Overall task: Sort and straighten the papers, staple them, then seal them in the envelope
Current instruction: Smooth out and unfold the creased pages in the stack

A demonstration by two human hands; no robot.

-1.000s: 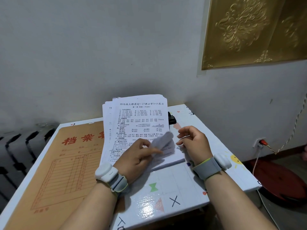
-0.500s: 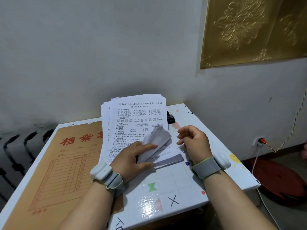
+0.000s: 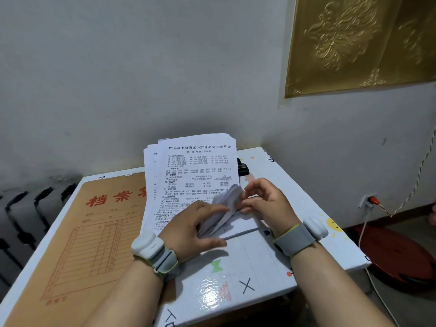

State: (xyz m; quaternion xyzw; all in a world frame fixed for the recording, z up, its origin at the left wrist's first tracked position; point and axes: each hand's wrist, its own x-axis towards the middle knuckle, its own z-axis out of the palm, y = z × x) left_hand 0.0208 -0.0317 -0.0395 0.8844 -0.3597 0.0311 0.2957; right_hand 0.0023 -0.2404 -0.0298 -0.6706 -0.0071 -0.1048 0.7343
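A loose stack of printed white papers (image 3: 193,166) lies fanned out on the small white table (image 3: 259,274). Its lower right corner (image 3: 226,208) is lifted and bent upward. My left hand (image 3: 195,227) holds that raised corner, thumb under the sheets and fingers on top. My right hand (image 3: 264,201) is at the same corner from the right, its fingertips pinching the sheet edges. A large brown file envelope (image 3: 94,232) with red characters lies flat to the left, partly under the papers. A black stapler (image 3: 243,167) peeks out behind the stack's right edge.
The table stands against a grey wall. A dark radiator (image 3: 28,213) is on the left. On the floor to the right are a red round object (image 3: 396,258), a wall socket (image 3: 368,200) with a plug, and a white cable.
The lifted corner has risen and fanned out more. My right hand has moved left to touch the sheets, and my left hand has shifted its hold lower on the corner.
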